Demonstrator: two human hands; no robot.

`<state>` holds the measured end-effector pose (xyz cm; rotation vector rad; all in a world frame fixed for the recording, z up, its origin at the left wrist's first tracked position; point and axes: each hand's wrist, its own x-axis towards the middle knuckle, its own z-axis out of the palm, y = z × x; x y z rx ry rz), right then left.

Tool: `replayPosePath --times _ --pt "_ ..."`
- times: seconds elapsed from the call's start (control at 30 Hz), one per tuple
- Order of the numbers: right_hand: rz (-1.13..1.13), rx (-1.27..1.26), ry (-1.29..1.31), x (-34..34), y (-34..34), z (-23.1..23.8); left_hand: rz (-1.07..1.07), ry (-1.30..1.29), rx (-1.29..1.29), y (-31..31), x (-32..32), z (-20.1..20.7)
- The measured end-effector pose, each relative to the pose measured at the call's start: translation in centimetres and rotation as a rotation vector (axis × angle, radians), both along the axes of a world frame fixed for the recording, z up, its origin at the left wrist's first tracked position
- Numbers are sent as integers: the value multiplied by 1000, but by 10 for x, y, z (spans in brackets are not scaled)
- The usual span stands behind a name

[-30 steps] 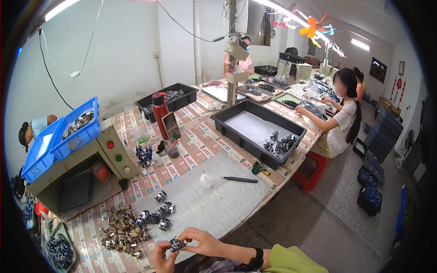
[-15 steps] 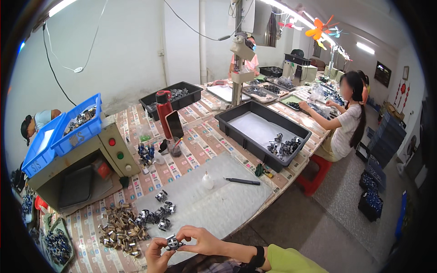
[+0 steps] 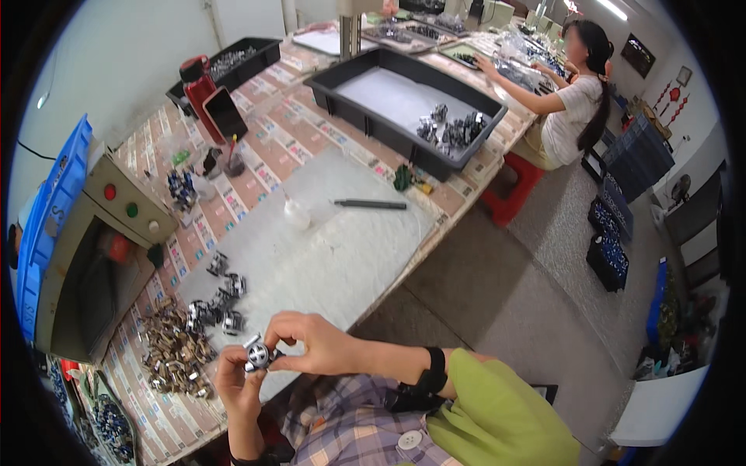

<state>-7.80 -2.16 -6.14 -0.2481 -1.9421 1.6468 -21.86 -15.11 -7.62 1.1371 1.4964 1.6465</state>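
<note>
My left hand (image 3: pixel 238 382) and my right hand (image 3: pixel 317 346) meet at the near edge of the table. Between them they pinch a small black-and-silver part with a round, cross-spoked face (image 3: pixel 257 355). Just beyond, several similar black-and-silver parts (image 3: pixel 203 312) lie on a pale work sheet (image 3: pixel 342 256). Left of these is a heap of small brown-and-silver pieces (image 3: pixel 167 353). Farther up the sheet stand a small white squeeze bottle (image 3: pixel 296 216) with a thin tip and, to its right, a dark pen-like tool (image 3: pixel 369 204).
A black tray (image 3: pixel 365 116) holds white lining and more dark parts. At left is a metal box oven (image 3: pixel 93 202) with a blue bin (image 3: pixel 54 225) on top. A red flask (image 3: pixel 200 101) and a phone (image 3: pixel 225 113) stand behind. A co-worker (image 3: pixel 571 109) sits at far right.
The view has tilted downward and turned, so the table things sit higher and farther left. Both hands still hold the same part, its spoked face showing.
</note>
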Motion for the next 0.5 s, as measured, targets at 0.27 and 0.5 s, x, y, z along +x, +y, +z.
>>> replayPosePath --times 0.27,0.5 --pt "-11 67 31 10 2 -1 13 -17 -17 1 9 6" --pt "21 45 -24 17 -1 0 -7 -30 23 -3 9 -4"
